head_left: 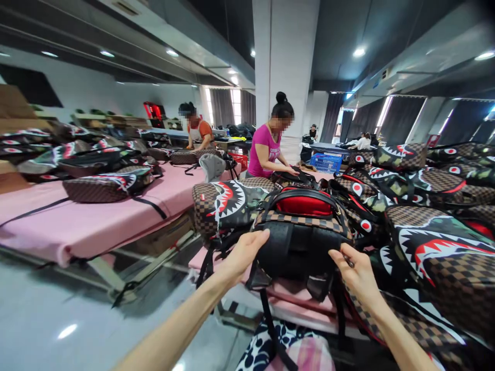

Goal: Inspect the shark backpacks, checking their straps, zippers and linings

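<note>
Holding one backpack (pixel 296 247) between two hands (pixel 245 251) (pixel 355 270).

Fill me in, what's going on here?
A person has a checkered backpack on a pink-covered table, black panel facing them. The left hand holds its left side; the right hand is at its right edge, exact grip unclear. Red lining shows at the top. Beyond, a co-worker in pink touches a black item.

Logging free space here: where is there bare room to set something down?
The left table has bare pink cloth between its nearest bag and front edge. The right table is crowded: bags pack in beside the right hand and black-fronted backpack.
</note>
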Motion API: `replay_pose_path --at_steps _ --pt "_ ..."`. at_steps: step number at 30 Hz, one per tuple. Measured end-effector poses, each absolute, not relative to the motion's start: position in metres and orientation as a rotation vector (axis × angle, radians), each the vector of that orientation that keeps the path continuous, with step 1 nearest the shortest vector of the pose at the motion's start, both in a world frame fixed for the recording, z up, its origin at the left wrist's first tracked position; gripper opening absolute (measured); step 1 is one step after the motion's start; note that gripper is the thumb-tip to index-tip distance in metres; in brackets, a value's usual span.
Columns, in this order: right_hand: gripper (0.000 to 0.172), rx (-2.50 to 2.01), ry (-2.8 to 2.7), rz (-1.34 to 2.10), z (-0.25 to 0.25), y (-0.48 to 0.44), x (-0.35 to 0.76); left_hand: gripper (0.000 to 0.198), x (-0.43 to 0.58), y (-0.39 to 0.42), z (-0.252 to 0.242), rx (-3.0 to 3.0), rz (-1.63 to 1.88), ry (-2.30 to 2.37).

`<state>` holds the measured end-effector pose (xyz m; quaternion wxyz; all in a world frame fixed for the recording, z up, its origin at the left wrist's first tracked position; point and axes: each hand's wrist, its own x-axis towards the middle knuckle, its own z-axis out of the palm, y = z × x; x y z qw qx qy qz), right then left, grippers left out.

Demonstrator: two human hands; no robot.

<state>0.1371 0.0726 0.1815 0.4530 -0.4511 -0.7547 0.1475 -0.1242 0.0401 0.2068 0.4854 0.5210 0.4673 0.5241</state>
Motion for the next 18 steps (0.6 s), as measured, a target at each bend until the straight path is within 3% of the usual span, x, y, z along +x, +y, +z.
replay_pose_path --at_steps 6,12,15,18 --pt "0.044 -1.191 -1.740 0.533 0.182 0.062 0.153 0.038 -0.110 0.030 0.207 1.020 1.129 0.847" --pt "0.031 -1.024 -1.531 0.999 0.205 0.020 0.151 0.044 -0.113 -0.013 0.218 1.155 1.143 0.773" --pt "0.033 -0.958 -1.334 0.975 0.237 0.000 0.143 0.054 -0.113 -0.032 0.247 1.182 1.142 0.670" --pt "0.038 -0.948 -1.233 0.848 0.253 0.012 0.133 0.045 -0.109 -0.016 0.262 1.137 1.220 0.629"
